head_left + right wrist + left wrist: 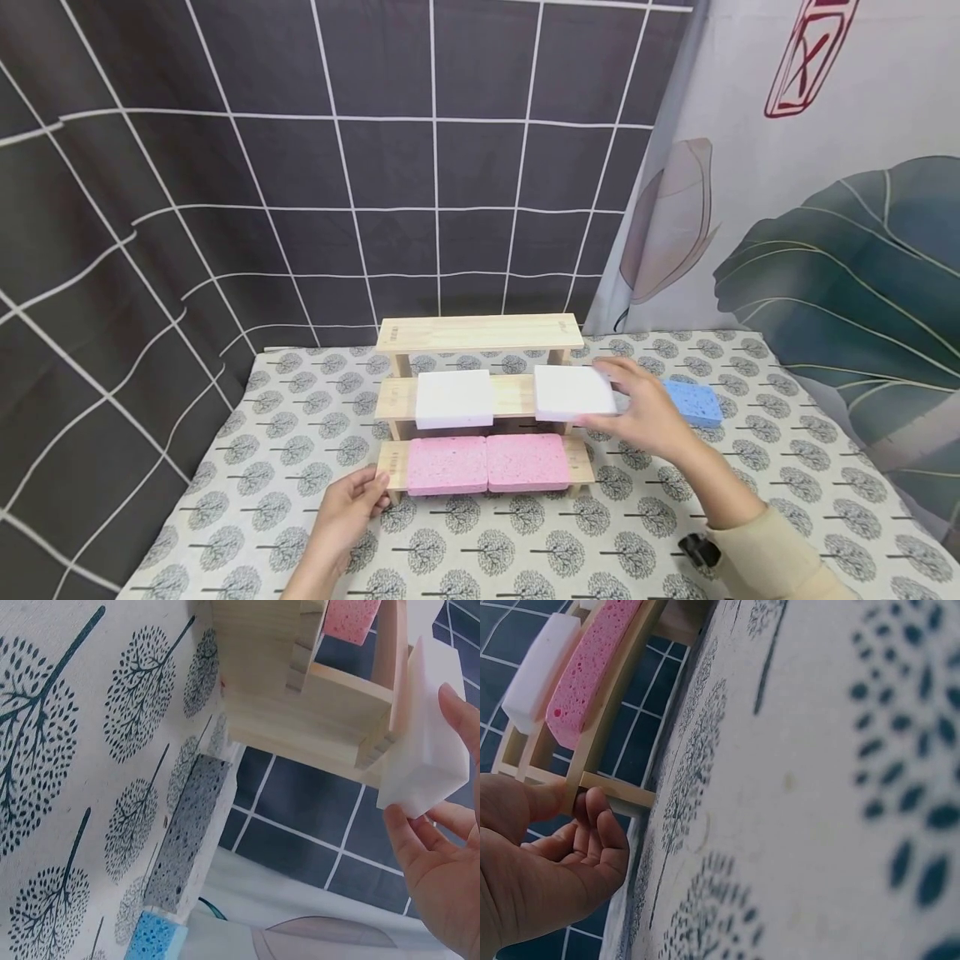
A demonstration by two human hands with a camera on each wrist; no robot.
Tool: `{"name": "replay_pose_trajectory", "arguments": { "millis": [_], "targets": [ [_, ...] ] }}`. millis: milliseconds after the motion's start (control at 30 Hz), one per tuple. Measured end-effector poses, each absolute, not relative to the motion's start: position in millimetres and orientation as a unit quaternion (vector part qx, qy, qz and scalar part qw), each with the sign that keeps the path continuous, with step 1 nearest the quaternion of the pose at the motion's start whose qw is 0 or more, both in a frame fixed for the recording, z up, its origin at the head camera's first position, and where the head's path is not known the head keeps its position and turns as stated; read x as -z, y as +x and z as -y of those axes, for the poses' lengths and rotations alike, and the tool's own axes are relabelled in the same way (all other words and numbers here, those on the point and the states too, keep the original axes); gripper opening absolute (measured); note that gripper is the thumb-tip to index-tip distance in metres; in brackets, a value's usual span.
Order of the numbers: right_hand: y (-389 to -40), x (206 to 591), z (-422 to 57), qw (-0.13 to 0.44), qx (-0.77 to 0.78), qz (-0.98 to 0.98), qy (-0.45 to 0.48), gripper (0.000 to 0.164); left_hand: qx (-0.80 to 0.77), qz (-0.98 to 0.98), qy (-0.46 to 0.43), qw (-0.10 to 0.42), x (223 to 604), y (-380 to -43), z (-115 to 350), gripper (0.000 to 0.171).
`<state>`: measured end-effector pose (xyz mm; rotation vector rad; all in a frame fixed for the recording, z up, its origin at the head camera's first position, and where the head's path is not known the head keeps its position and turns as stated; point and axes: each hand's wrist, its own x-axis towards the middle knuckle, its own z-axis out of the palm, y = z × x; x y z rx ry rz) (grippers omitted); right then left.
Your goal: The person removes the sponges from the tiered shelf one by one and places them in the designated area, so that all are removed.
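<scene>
A three-step wooden rack [480,333] stands on the patterned cloth. My left hand [352,504] pinches the left end of its lowest step, thumb on top and fingers curled below, as the left wrist view [562,859] also shows. My right hand [637,408] grips a white sponge block [573,392] by its right side, over the right end of the middle step. In the right wrist view the thumb and fingers [405,832] are on opposite sides of this block. Another white block [453,398] lies on that step's left part. Two pink sponges [447,464] sit side by side on the lowest step.
Right of the rack a blue sponge [693,403] lies on the cloth, partly behind my right hand. Beside it, in the right wrist view, is a grey sponge [187,832]. A dark gridded curtain [480,158] hangs behind, and a leaf-printed curtain [862,275] hangs at right.
</scene>
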<state>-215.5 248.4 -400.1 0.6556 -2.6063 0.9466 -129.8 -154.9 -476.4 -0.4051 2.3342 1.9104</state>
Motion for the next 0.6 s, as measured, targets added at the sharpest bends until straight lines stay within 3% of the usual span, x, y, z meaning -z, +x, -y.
{"name": "replay_pose_trajectory", "arguments": {
  "millis": [600],
  "targets": [
    [-211, 402, -266, 0.151, -0.314, 0.913, 0.211, 0.079, -0.624, -0.768, -0.134, 0.056, 477, -131, 156, 0.047]
  ]
}}
